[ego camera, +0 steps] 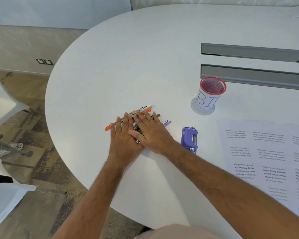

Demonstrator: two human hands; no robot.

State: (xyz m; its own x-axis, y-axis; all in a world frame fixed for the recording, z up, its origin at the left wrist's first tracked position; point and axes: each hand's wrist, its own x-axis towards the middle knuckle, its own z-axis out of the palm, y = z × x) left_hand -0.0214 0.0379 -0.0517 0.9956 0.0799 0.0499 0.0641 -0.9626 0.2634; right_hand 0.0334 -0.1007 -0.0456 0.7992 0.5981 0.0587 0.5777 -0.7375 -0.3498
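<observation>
A pile of several pens (141,111) lies on the white round table (145,57), with orange, black, white and purple barrels showing. My left hand (123,137) lies flat on the left part of the pile, fingers straight and spread. My right hand (149,130) presses flat on the right part, its thumb crossing over my left hand. Both hands hide most of the pens. An orange pen (109,127) sticks out at the left and two purple-blue pens (167,123) at the right.
A red mesh cup (210,95) with a white label reading "BI" stands to the right on a grey disc. A purple hole punch (189,140) lies next to my right wrist. Printed sheets (259,152) cover the right side. Two grey slots (254,73) run behind. White chairs (5,199) stand at the left.
</observation>
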